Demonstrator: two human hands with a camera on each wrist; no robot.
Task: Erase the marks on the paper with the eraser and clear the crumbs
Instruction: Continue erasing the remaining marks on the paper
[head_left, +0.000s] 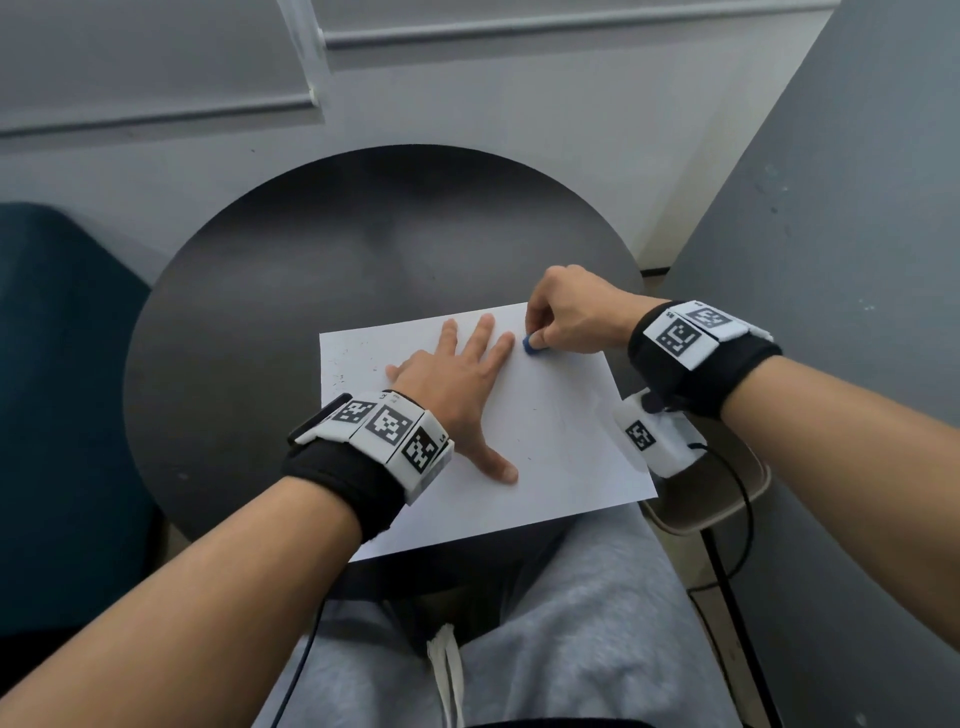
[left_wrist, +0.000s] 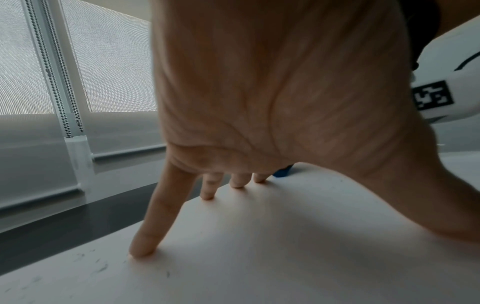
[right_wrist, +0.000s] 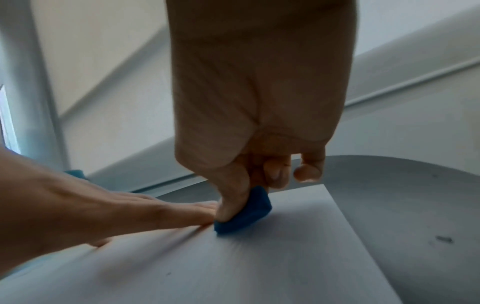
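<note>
A white sheet of paper (head_left: 545, 431) lies on the dark round table (head_left: 249, 291). My left hand (head_left: 457, 374) lies flat on it with fingers spread, pressing it down; in the left wrist view the fingertips (left_wrist: 141, 250) touch the paper (left_wrist: 259, 257). My right hand (head_left: 561, 312) pinches a blue eraser (head_left: 531, 345) between thumb and fingers near the paper's far right corner, its lower edge on the sheet. In the right wrist view the eraser (right_wrist: 244, 216) sits right beside the left hand's fingertip (right_wrist: 202, 214). Dark crumbs (head_left: 358, 364) speckle the paper's far left part.
A blue upholstered seat (head_left: 57, 389) stands left of the table. A grey wall panel (head_left: 841, 260) rises at the right. A beige chair seat (head_left: 722, 493) with a black cable (head_left: 748, 514) shows beside my grey-trousered lap (head_left: 545, 623). A stray crumb (right_wrist: 444, 239) lies on the table.
</note>
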